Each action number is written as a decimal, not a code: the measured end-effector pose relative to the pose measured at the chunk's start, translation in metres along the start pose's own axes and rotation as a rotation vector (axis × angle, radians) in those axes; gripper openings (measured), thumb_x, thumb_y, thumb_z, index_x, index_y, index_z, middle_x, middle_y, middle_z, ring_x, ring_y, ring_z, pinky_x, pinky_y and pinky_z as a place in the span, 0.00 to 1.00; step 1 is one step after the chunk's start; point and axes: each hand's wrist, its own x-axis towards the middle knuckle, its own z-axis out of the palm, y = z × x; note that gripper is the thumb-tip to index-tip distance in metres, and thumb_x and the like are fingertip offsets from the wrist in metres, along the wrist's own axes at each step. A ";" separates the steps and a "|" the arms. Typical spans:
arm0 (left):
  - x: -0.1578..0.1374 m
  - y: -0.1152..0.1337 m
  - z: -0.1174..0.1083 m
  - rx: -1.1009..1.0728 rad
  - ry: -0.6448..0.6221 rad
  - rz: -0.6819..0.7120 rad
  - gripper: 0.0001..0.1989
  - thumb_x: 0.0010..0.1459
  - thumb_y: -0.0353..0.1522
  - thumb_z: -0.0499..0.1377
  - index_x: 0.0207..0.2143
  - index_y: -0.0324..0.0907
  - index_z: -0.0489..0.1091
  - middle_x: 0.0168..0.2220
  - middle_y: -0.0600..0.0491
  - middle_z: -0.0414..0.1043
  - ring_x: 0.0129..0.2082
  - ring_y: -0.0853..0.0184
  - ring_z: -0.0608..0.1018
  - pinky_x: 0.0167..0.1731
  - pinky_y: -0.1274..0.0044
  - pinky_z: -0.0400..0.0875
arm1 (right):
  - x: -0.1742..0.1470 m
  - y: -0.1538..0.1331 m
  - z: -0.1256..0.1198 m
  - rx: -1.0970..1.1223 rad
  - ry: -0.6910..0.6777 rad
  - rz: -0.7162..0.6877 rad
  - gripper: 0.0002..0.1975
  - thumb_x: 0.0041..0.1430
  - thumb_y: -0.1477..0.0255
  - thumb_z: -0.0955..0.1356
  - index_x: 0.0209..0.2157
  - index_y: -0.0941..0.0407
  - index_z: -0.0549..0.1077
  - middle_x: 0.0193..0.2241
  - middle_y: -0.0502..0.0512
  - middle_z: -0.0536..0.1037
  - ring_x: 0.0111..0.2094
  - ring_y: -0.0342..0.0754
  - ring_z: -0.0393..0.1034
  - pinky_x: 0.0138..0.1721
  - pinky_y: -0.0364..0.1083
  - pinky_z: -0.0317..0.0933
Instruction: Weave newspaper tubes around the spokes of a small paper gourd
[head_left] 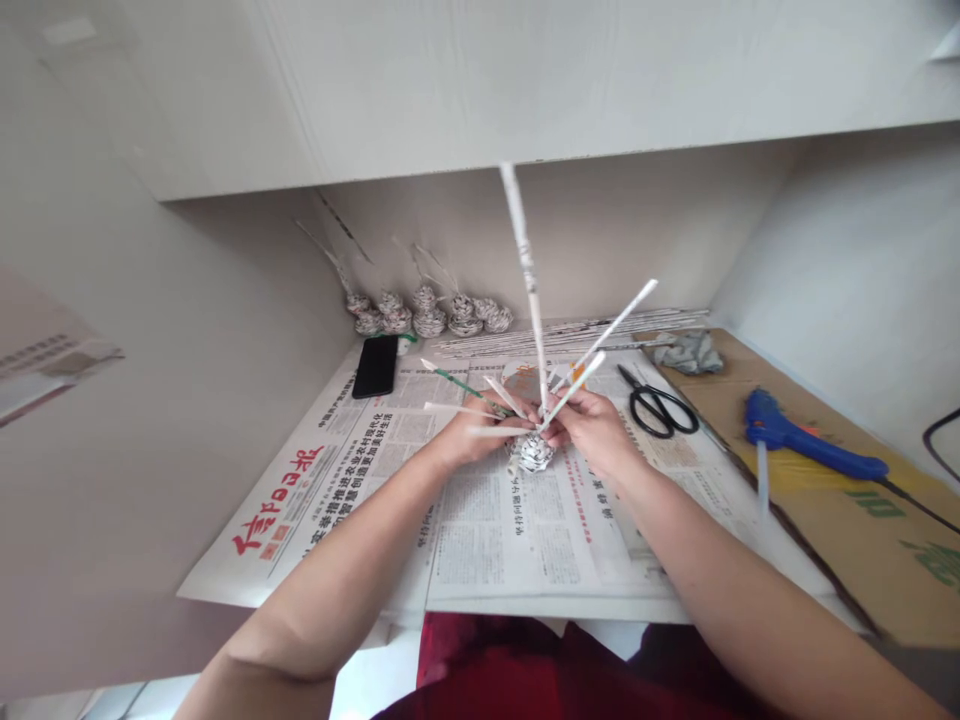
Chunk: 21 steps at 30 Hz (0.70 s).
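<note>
A pale wall panel (637,220) stands behind the workspace, with a light board (525,80) crossing the top of the frame. Below, newspaper (480,555) covers most of the tabletop (540,606).

Just right of the frame's centre, both hands meet over a small woven paper ball (535,455), which sits low between them, above the newspaper. Paper strips fan out from its top: one long strip (536,320) rises almost upright, others slant to upper right, and a green one (459,382) points to upper left. The left hand (484,425) has its fingers bent and pinching at the ball's top, among the strips. The right hand (589,425) pinches there too, thumb and fingers drawn together at the base of the strips; the exact fingertip contact is partly hidden.

Left of centre, against the back, five woven paper gourds (430,320) line up, with a black phone (375,366) lying in front of them. Thin paper rods (570,335) lie along the back. Right of the hands lie black scissors (639,388); at the right of the frame, a blue glue gun (814,448) and a crumpled grey wad (688,354) rest on cardboard (855,575).
</note>
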 end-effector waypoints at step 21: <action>0.001 -0.001 0.003 -0.119 0.154 -0.259 0.10 0.46 0.33 0.67 0.27 0.35 0.71 0.26 0.51 0.74 0.27 0.69 0.74 0.28 0.78 0.68 | 0.001 -0.002 -0.010 -0.200 -0.222 -0.064 0.17 0.43 0.78 0.71 0.39 0.56 0.72 0.33 0.52 0.76 0.33 0.44 0.71 0.40 0.46 0.66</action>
